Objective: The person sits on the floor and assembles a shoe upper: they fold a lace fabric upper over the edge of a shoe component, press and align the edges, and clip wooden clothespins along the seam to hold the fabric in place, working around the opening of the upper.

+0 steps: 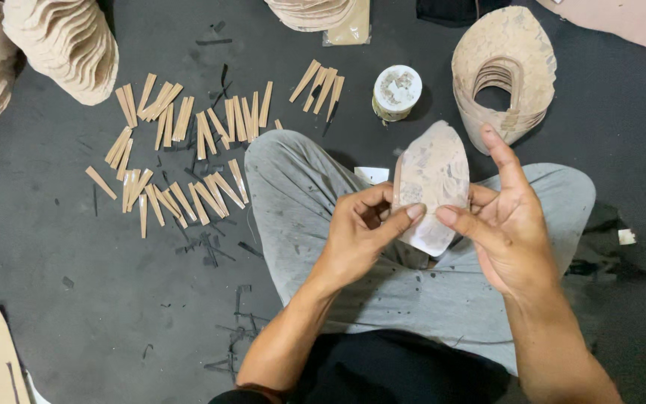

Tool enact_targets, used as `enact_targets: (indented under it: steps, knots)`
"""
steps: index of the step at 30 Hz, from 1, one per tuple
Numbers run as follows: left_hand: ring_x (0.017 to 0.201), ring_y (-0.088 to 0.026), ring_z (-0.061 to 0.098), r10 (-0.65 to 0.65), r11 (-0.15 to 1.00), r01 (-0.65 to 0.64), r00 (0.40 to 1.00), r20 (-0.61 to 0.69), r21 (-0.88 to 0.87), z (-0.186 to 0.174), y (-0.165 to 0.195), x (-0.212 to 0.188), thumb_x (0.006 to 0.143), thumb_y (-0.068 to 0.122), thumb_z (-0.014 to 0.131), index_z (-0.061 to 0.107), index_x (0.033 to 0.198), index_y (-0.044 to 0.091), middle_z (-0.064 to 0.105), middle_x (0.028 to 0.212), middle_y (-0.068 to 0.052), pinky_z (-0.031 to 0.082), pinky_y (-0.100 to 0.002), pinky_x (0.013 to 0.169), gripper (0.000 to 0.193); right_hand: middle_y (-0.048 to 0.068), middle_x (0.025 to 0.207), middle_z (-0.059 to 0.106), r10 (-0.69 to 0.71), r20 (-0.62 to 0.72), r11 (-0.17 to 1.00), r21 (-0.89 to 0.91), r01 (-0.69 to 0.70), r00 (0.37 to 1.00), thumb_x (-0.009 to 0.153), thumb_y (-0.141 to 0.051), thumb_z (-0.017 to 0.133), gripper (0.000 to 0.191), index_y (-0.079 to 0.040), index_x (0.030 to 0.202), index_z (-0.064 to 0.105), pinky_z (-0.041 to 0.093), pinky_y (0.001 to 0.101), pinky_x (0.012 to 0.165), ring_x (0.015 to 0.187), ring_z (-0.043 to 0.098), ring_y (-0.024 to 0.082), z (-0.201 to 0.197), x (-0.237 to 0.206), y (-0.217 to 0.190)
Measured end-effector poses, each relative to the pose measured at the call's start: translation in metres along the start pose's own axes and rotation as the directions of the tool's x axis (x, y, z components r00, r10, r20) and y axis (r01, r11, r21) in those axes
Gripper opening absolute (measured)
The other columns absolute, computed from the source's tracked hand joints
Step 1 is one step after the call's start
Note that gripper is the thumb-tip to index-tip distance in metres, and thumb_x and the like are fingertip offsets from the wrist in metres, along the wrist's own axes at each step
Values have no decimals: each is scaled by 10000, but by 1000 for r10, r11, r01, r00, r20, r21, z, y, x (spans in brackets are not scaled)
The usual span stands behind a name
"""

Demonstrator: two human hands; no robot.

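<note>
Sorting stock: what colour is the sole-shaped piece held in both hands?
Pale beige with whitish mottling, the sole-shaped piece shows best in the head view.

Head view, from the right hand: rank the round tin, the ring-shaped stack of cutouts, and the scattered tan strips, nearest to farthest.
1. Ring-shaped stack of cutouts: just above the right hand, on the dark floor at upper right.
2. Round tin: up and to the left, beyond the knee.
3. Scattered tan strips: far left, across the left leg.

— What is the person wearing?
— Grey trousers (323, 194), creased, with small dark specks over both legs. Above the trousers, a black top (398, 374).
— Sleeves?
— None showing; both forearms are bare to the hands, no rings or watch on the fingers (413, 212).
</note>
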State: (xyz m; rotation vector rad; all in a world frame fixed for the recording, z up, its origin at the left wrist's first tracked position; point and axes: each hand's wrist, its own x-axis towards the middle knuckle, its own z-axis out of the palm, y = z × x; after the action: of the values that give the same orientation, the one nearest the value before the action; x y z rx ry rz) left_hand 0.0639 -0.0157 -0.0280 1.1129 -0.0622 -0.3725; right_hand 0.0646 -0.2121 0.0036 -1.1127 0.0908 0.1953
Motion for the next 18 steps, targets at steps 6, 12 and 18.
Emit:
enact_targets:
  steps: [6, 12, 18]
  knots:
    - [843, -49, 616, -7, 994, 12, 999, -44, 110, 5, 4, -2, 1011, 68, 727, 748, 1071, -37, 722, 918, 1, 510, -231, 775, 122, 274, 1219, 672, -9, 21, 1000, 15, 9, 1000, 842, 169, 683, 1065, -55, 1729, 138, 572, 339, 965, 1126, 694, 233, -1, -1, 1]
    - [925, -63, 670, -2, 995, 1, 1000, 3, 97, 5, 9, -5, 965, 63, 739, 738, 1151, -27, 761, 1009, -29, 559, -252, 852, 207, 256, 1166, 707, 49, 29, 997, -64, -47, 998, 817, 145, 701, 1032, -41, 1698, 199, 578, 329, 935, 1085, 707, 215, -7, 2, -1]
    - [977, -87, 675, 104, 983, -105, 994, 20, 153, 3, 5, -10, 976, 74, 757, 739, 1143, -40, 759, 1043, -78, 553, -260, 898, 203, 249, 1069, 741, 47, 49, 985, -165, -38, 998, 805, 122, 733, 1032, -18, 1697, 231, 572, 308, 880, 988, 725, 206, -11, 2, -1]
